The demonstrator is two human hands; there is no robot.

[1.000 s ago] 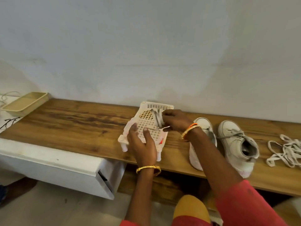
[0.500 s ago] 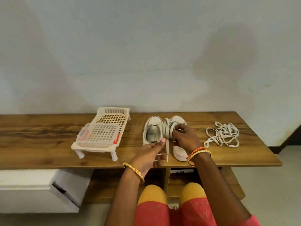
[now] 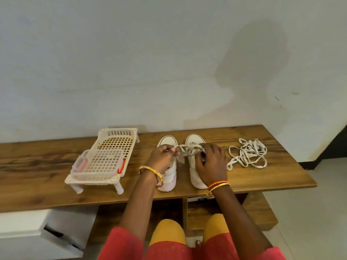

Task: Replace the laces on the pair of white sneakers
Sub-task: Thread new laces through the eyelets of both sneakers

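Two white sneakers stand side by side on the wooden bench (image 3: pixel 47 186), toes pointing away from me. My left hand (image 3: pixel 162 158) hovers over the left sneaker (image 3: pixel 169 178) and pinches one end of a grey-white lace (image 3: pixel 186 152). That lace stretches across to my right hand (image 3: pixel 211 164), which grips its other part over the right sneaker (image 3: pixel 193 141). Both hands hide the sneakers' eyelets. A loose tangle of white laces (image 3: pixel 247 154) lies on the bench to the right of the right sneaker.
A white plastic mesh rack (image 3: pixel 103 164) with short legs and red clips stands on the bench left of the sneakers. The wall rises right behind the bench. A white box (image 3: pixel 28 226) sits on the floor at lower left. My knees are under the bench's front edge.
My hands left the plastic rack and came to the sneakers with a lace. Since half a second ago they have spread apart, one over each sneaker, stretching the lace between them.
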